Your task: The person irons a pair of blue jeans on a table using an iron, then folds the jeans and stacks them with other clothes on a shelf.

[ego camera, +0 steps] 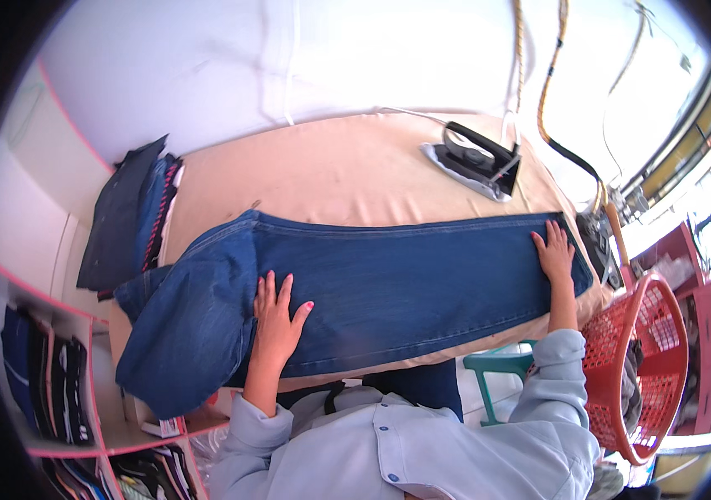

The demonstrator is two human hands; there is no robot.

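Note:
A pair of blue denim jeans lies across a cloth-covered ironing table, one leg spread flat and the upper part bunched and hanging over the near edge at the left. My left hand rests on the denim beside the bunched part, fingers apart. Near the leg's hem at the right, my right hand lies palm down, its fingers slightly spread. Neither hand grips the fabric. Beyond the jeans, a black electric iron with a pale sole cover sits on the table, away from both hands.
Folded clothes are stacked at the table's left end. Pink-edged shelves hold more folded garments. At the right stand a red plastic basket with dark cloth in it and a green stool. Cords and a hose hang by the wall.

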